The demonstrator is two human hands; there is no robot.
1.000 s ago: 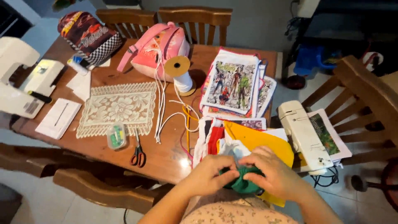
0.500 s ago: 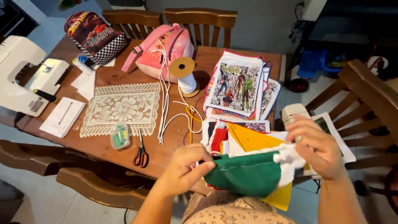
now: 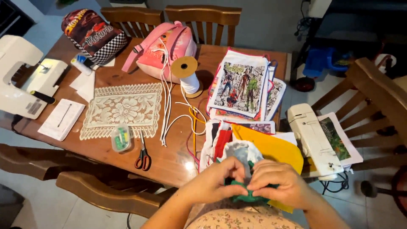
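Both hands meet at the near edge of the table: the left hand (image 3: 216, 184) and the right hand (image 3: 277, 184) have their fingers curled and pressed together, pinching a bunched green cloth (image 3: 248, 197) between them. Half a second ago that cloth was stretched wide between hands held well apart — now it is gathered into a small wad, mostly hidden under the fingers (only a green edge shows below them).

Just beyond the hands lies a pile of fabric pieces: a grey-white piece (image 3: 241, 152) touching the fingertips, a yellow piece (image 3: 271, 146) to its right, and red and white strips (image 3: 218, 142) to its left. Right of the pile sits a white sewing machine (image 3: 313, 138) on printed paper.

Farther off, a stack of printed cartoon bags (image 3: 243, 85) lies beside a spool of white cord (image 3: 186, 74), whose loose cord trails toward the near edge. To the left are red-handled scissors (image 3: 143, 159), a small clear box (image 3: 121, 138) and a lace mat (image 3: 123, 108) — all unmoved. A pink backpack (image 3: 169, 46) stands at the far side.
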